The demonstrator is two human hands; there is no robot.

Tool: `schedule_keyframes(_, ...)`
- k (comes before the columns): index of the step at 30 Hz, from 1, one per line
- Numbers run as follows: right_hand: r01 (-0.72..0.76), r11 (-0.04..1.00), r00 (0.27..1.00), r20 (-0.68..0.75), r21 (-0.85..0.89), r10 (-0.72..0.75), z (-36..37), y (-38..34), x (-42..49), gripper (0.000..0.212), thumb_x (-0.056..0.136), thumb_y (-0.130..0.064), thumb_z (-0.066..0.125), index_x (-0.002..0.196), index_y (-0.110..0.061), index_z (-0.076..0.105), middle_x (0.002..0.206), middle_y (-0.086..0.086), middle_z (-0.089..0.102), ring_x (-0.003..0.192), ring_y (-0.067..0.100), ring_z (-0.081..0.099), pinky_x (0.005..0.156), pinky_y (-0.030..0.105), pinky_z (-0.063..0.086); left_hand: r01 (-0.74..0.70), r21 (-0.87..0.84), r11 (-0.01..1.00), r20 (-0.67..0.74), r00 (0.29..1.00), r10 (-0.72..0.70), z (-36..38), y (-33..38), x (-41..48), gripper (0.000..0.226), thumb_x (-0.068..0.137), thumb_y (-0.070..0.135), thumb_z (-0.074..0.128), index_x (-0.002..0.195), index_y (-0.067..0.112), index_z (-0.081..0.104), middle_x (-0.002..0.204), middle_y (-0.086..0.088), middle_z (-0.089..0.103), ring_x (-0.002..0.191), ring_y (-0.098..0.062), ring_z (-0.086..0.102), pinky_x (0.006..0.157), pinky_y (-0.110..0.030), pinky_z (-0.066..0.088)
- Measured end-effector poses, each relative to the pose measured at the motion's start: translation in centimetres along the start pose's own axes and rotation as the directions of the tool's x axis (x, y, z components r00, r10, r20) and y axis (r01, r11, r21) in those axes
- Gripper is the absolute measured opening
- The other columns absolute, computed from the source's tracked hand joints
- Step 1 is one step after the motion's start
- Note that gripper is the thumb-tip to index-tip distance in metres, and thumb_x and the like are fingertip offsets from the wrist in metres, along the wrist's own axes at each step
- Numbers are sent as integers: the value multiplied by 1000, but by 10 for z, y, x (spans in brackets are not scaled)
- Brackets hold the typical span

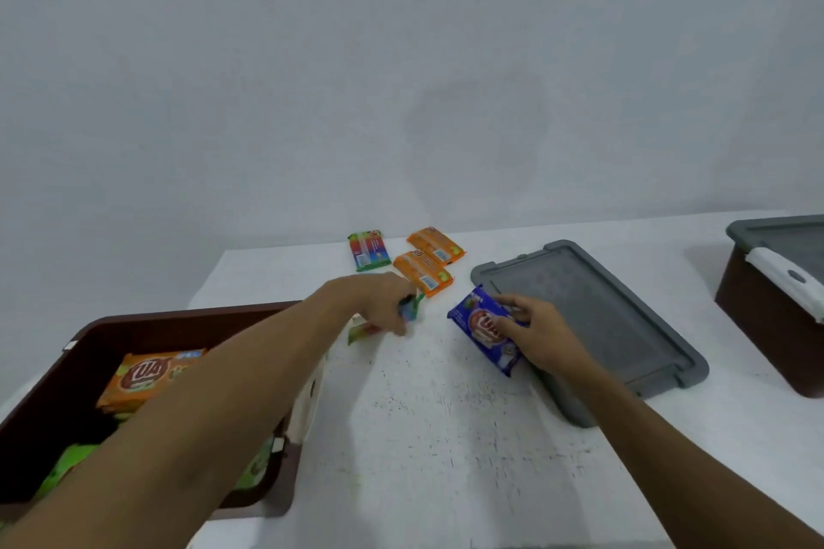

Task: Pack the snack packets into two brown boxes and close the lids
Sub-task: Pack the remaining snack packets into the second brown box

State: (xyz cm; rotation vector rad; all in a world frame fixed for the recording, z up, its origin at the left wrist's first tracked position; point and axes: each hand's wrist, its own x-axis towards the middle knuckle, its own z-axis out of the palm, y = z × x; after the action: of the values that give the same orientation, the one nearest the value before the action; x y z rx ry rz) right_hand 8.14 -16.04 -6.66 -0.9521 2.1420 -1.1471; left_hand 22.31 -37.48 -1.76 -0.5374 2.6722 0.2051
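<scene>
Snack packets [147, 374], orange and green, lie in open brown box [89, 339], 8 o'clock; left hand [379, 299] pinches green packet [412, 307]; right hand [539, 334] grips blue packet [484, 328] beside loose gray lid [602, 316]. Lidded brown box [767, 325], 3 o'clock.

A plain pale grey wall [401, 58] fills everything beyond the left hand [384, 303] and the right hand [540, 337], with a faint darker smudge [468, 134] high above the right one. Under both hands lies a white table [423, 437], its top speckled with small dark scuffs nearer than the hands, in soft, even light.
</scene>
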Motion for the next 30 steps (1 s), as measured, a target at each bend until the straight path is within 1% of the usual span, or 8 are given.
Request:
schedule_keyframes(2,-53,989,998,-36,135,59,2,-6,3,28,94,-23,60,121,-19,55,116,8,66,81,12,68,54,20,53,-21,-357,934,-106,994,-19,-15,0,-9,36,92,28,60,125,17,53,114,-4,62,96,-17,62,79,-27,50)
schedule_keyframes(5,-101,950,989,-74,295,128,12,-20,5,11,95,-24,59,105,-20,56,103,4,69,74,14,71,50,20,50,-100,-729,677,-192,979,-62,-36,-3,-30,29,93,12,56,121,17,52,109,-6,67,92,-19,70,74,-33,58)
schedule_keyframes(9,-83,933,992,-60,350,111,29,-41,2,8,94,-25,59,101,-22,56,99,2,70,76,14,72,50,22,50,-161,-892,421,-197,980,-42,-49,-21,-63,27,94,3,56,121,4,50,116,-18,65,102,-28,66,89,-43,56)
schedule_keyframes(12,-77,927,995,-34,368,97,46,-63,-5,6,94,-24,59,100,-23,57,100,3,69,78,14,70,50,22,51,-218,-920,325,-234,972,-9,-48,-42,-94,27,94,10,60,121,6,54,113,-15,67,95,-23,69,79,-36,58)
schedule_keyframes(20,125,954,985,79,274,-151,102,-152,-31,69,61,-52,81,119,-24,58,107,-10,65,92,16,69,62,26,54,-62,-782,620,-242,947,-211,-26,-127,-180,43,78,50,74,108,27,55,95,-4,70,64,-9,69,53,-22,52)
schedule_keyframes(24,232,971,964,123,53,-236,136,-191,-41,46,74,-45,78,113,-35,55,99,-17,59,82,5,66,58,17,52,-19,-759,651,-152,977,-149,2,-172,-219,47,74,39,81,105,28,47,97,-9,69,71,-18,69,59,-30,53)
schedule_keyframes(28,455,862,832,451,-221,-323,161,-221,-55,20,93,-38,59,112,-37,52,97,-23,60,80,-15,59,56,7,44,-43,-767,640,-35,999,25,24,-196,-243,41,79,19,79,110,9,54,101,-15,71,86,-31,71,69,-39,58)
schedule_keyframes(30,536,778,760,589,-328,-275,176,-231,-60,24,95,-35,56,118,-33,51,103,-18,60,89,-6,61,62,12,49,-45,-743,668,16,996,85,35,-201,-248,44,78,12,80,112,2,54,104,-16,72,93,-38,70,77,-46,59)
